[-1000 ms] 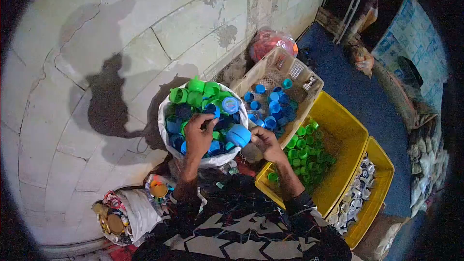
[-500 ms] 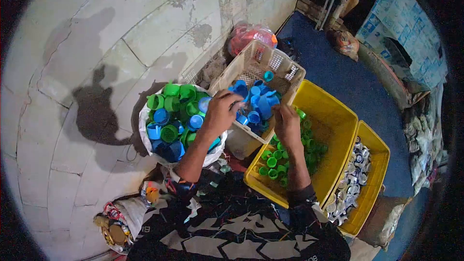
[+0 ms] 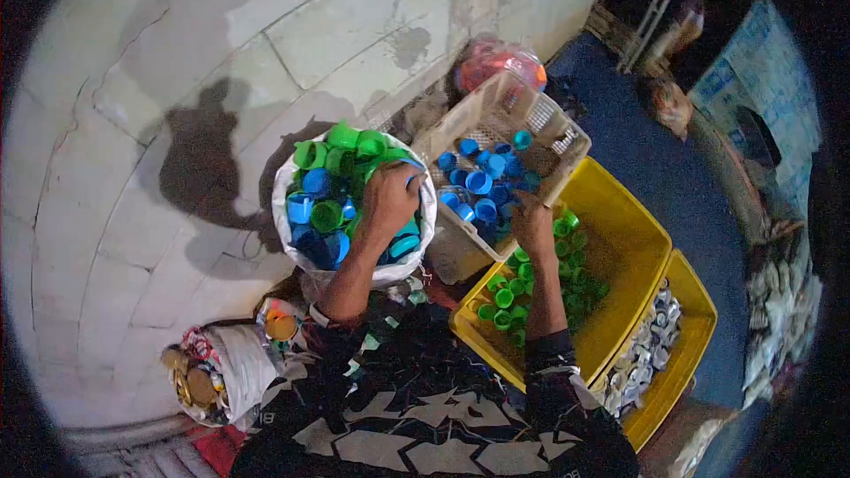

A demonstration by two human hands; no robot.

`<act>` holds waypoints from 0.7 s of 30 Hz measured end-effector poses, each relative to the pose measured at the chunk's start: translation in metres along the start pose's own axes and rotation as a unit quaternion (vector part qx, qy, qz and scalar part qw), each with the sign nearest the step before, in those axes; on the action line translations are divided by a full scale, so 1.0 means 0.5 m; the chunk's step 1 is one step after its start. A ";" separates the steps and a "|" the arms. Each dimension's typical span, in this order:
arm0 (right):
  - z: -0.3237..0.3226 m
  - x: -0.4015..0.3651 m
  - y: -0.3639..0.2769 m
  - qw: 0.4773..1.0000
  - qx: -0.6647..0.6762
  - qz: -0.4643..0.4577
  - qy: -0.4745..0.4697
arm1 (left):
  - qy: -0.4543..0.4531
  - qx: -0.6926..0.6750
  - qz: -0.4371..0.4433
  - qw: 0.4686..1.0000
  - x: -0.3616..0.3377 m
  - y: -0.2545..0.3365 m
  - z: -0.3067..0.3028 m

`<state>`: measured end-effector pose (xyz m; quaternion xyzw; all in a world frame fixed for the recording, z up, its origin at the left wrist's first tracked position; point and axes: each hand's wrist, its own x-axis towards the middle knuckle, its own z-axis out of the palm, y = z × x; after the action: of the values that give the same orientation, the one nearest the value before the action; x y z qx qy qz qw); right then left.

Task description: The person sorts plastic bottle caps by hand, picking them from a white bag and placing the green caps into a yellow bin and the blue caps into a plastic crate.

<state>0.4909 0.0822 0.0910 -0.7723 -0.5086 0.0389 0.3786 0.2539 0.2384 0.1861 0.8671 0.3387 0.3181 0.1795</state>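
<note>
My left hand [image 3: 390, 204] is over the right side of a white sack [image 3: 428, 212], its fingers curled down among green caps [image 3: 341, 159] and blue caps [image 3: 317, 181]. A blue piece shows beside its fingertips, but I cannot make out what the fingers hold. My right hand [image 3: 534, 226] is at the near right corner of a pale plastic crate [image 3: 460, 243], fingers drawn together and their tips partly hidden. Inside that crate lie several blue cup-shaped caps [image 3: 478, 182] and a teal one [image 3: 522, 139].
A yellow bin [image 3: 620, 212] with green caps [image 3: 513, 288] stands right of the crate. Beyond it, a second yellow bin [image 3: 695, 319] holds silvery white pieces [image 3: 651, 327]. A smaller filled sack [image 3: 239, 372] sits lower left. A pink plastic bag [image 3: 500, 62] rests behind the crate by the wall.
My left hand has moved from above the crate to the sack. Blue pieces that were heaped between my hands now lie spread in the crate. The view has shifted a little.
</note>
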 end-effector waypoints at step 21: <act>0.133 -0.009 -0.291 0.988 0.055 -0.123 -0.073 | 0.062 0.096 -0.138 0.984 -0.185 -0.165 -0.212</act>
<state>0.3493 0.1430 0.1331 -0.6771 -0.6228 0.0759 0.3845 0.0912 0.2419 0.1805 0.8039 0.4946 0.3094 0.1161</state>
